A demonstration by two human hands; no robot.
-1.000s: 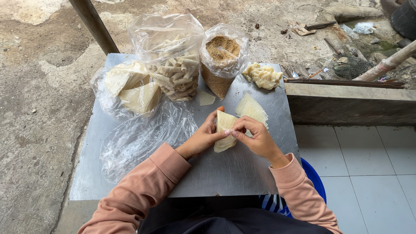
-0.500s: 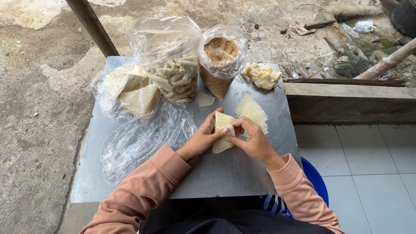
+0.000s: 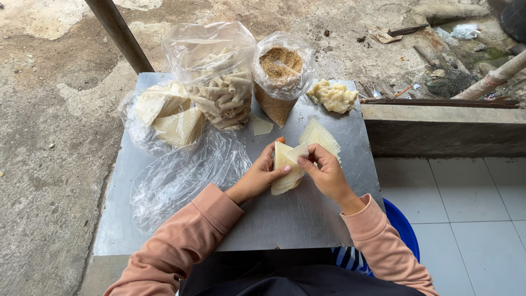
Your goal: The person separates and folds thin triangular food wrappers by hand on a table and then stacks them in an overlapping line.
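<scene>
1. Left hand (image 3: 262, 176): cupped under a small stack of pale wrappers (image 3: 286, 171), thumb pressed on the top sheet, fingers closed round the far edge; held just above the metal table (image 3: 296, 219).
2. Right hand (image 3: 324, 172): fingertips pinched narrow on the upper right corner of the top sheet, seemingly peeling it away from the stack; rest of the hand curled, wrist over the table.
3. Risk, as a judgement: sheets look thin and clingy; a hard pull at the corner could tear one, or lift two together; a loose left grip could let the stack slide onto the table.
4. Loose fan of wrappers (image 3: 319, 136): flat on the table just beyond the right hand; one stray scrap (image 3: 261, 126) nearer the bags.
5. Lump of pale filling (image 3: 333, 96): bare on the far right corner of the table.
6. Bag of brown crumbs (image 3: 281, 77): open, upright, with what looks like a utensil inside.
7. Bag of rolls (image 3: 222, 90): clear plastic, full, touching the crumb bag on its left.
8. Bag of wrappers (image 3: 164, 116): far left, lying open; empty crumpled plastic (image 3: 183, 175) just beside the left forearm.
9. Blue tub (image 3: 402, 227): under the table's right edge, partly hidden.
</scene>
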